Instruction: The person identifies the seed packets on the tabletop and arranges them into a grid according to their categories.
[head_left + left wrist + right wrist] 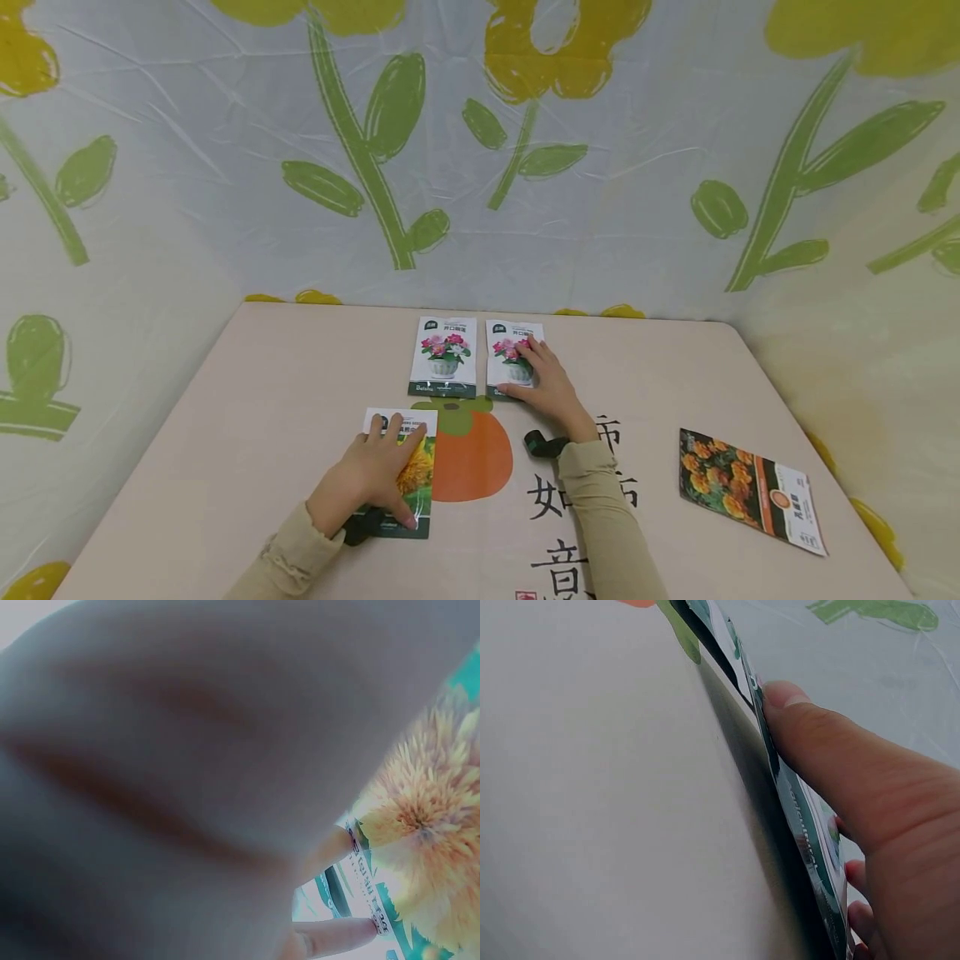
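Note:
A seed packet with a fluffy yellow flower [421, 477] lies at the front left, upright to the view. My left hand [369, 469] rests across it with fingers spread; two fingertips touch its printed face [420, 825] in the left wrist view. Farther back are two matching white packets picturing pink flowers in a pot. The left one [443, 358] lies untouched. On the right one [504, 357] rests my right hand [555, 390], its thumb near the lower edge and its fingers over the upper right. In the right wrist view that packet [804, 832] appears nearly edge-on, with the thumb touching it.
An orange marigold packet [750, 492] lies aslant on the right of the pale table [285, 367]. The tabletop bears an orange fruit print [480, 458] and black characters [551, 497]. A flower-patterned cloth [600, 233] hangs behind and at both sides.

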A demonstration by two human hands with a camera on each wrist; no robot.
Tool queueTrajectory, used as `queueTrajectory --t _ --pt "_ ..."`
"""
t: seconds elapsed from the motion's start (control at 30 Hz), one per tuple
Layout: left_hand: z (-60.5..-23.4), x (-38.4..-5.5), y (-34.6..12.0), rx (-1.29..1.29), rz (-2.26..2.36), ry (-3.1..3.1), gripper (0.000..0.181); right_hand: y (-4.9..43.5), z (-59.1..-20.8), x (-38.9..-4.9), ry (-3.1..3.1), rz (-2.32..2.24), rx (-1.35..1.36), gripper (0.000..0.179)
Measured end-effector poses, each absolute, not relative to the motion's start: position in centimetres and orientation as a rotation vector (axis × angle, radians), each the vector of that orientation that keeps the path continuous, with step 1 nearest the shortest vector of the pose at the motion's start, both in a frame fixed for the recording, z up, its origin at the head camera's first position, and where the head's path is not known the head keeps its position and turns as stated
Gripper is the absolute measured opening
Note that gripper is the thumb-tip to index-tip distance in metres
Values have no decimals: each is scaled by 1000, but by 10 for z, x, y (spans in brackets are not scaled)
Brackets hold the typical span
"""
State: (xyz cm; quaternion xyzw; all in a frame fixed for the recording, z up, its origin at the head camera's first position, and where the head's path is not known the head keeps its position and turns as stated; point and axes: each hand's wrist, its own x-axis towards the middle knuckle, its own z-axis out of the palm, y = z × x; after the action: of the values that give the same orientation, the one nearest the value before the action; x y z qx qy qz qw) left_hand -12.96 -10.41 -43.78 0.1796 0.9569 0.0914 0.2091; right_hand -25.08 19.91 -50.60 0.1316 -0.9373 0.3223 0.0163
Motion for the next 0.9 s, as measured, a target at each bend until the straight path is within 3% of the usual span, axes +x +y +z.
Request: queueTrajectory --t 0.9 --pt "-439 -132 -89 511 228 2665 125 199 -506 -250 -2912 1016 400 90"
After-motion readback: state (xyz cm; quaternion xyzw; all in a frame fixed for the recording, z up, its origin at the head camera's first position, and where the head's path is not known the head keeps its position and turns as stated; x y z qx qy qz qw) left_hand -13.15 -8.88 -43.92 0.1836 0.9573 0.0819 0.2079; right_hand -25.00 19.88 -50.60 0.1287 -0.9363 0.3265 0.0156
